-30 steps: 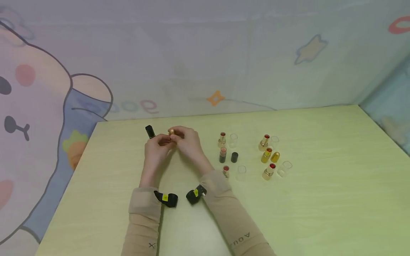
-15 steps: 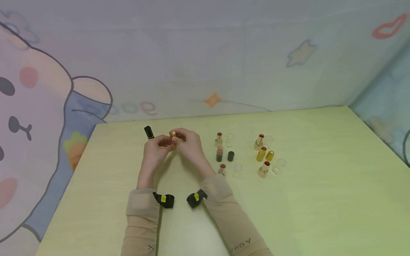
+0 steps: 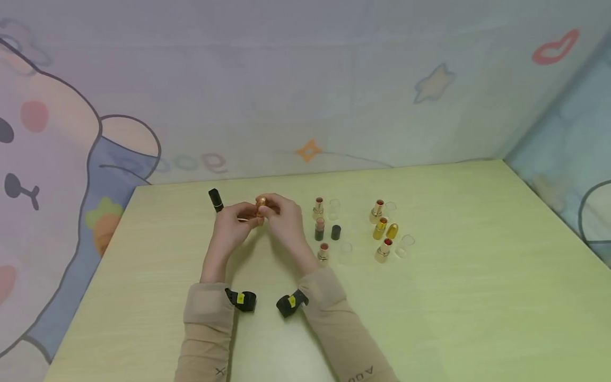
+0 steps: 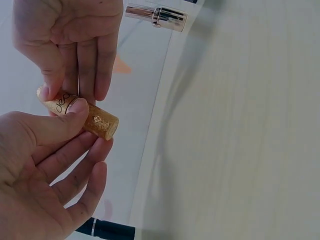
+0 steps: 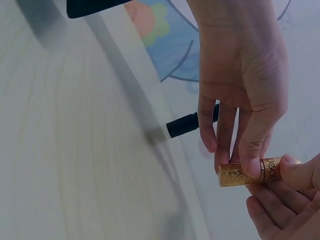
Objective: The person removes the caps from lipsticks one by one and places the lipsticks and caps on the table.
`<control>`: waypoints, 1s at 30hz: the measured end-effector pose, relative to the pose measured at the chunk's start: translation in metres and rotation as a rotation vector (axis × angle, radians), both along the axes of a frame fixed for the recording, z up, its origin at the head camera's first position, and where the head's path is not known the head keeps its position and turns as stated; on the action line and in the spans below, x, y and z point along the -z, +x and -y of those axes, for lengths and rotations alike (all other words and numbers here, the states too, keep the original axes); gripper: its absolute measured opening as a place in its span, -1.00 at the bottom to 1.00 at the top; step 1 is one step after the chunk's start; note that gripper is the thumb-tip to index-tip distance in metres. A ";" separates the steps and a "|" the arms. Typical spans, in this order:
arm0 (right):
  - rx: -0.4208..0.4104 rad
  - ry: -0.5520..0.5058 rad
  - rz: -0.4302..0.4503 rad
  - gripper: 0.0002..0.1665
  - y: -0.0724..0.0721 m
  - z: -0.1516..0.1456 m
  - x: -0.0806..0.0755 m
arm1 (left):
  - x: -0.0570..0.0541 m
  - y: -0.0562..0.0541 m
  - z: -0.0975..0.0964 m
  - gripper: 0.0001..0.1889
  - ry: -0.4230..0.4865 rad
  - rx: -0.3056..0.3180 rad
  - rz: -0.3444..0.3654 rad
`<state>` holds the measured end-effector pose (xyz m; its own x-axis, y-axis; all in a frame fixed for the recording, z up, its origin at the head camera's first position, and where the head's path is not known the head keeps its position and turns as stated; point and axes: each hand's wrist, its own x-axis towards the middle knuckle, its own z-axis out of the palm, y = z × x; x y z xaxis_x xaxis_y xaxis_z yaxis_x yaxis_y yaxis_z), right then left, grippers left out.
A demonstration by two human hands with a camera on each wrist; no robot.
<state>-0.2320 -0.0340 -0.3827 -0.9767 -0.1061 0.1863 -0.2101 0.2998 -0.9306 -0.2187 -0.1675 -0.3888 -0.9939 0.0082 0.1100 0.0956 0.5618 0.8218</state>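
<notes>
Both hands meet over the back left of the table around one gold lipstick tube (image 4: 102,120) with a domed end and dark lettering. My left hand (image 3: 233,225) pinches its flat-ended lower part between thumb and fingers. With thumb and fingers, my right hand (image 3: 286,220) grips the domed, lettered end, clearest in the right wrist view. A thin seam runs round the tube between the two grips, and the parts sit together there. Just beyond the left hand stands a black lipstick tube (image 3: 216,200) with a thin pale band, its lower part hidden by the hand in the head view.
Right of the hands stand uncapped lipsticks: a red one in gold (image 3: 318,208), a pink one with black base (image 3: 319,229) beside a black cap (image 3: 336,232), another red one (image 3: 323,252). Farther right are several more, with a gold cap (image 3: 392,231) and clear caps (image 3: 405,246).
The head view has shifted, so the table items appear farther left. Both hands keep their hold on the gold lipstick tube, which has come slightly nearer the lipstick rows.
</notes>
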 end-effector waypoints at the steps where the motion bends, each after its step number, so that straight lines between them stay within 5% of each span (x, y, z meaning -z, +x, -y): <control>1: 0.003 -0.003 0.001 -0.80 0.000 0.000 0.000 | 0.000 0.000 0.000 -0.75 0.002 0.003 0.001; 18: -0.039 0.002 0.003 -0.74 0.001 -0.009 -0.012 | -0.003 0.001 -0.004 -0.73 0.004 0.050 0.009; 30: -0.050 -0.023 0.019 -0.72 0.003 -0.013 -0.018 | 0.000 -0.002 -0.011 -0.74 0.029 0.020 -0.019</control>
<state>-0.2288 -0.0206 -0.3645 -0.9737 -0.1512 0.1707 -0.2066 0.2681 -0.9410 -0.2205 -0.1561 -0.3887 -0.9913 0.0246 0.1290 0.1220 0.5354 0.8358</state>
